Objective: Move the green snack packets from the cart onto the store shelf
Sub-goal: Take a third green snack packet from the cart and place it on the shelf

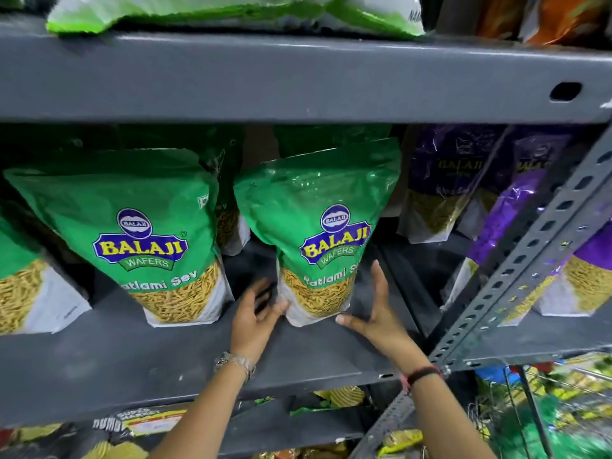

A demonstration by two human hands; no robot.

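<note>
A green Balaji Ratlami Sev packet (318, 226) stands upright on the grey middle shelf (132, 359). My two hands flank its base. My left hand (261, 309) is blurred, and its fingertips touch the packet's lower left corner. My right hand (374, 309) is spread beside the lower right corner, thumb in front of the base and fingers pointing up along the side. Neither hand wraps around the packet. Another green packet (139, 240) stands to the left, with more behind both. The wire cart (563, 399) shows at the lower right with blurred packets inside.
Purple Balaji packets (440, 193) fill the shelf's right side. A slotted grey upright (516, 260) runs diagonally past my right wrist. The upper shelf beam (298, 81) hangs close above the packets. Green-white bags (231, 8) lie on top. Other snacks (149, 425) sit on the lower shelf.
</note>
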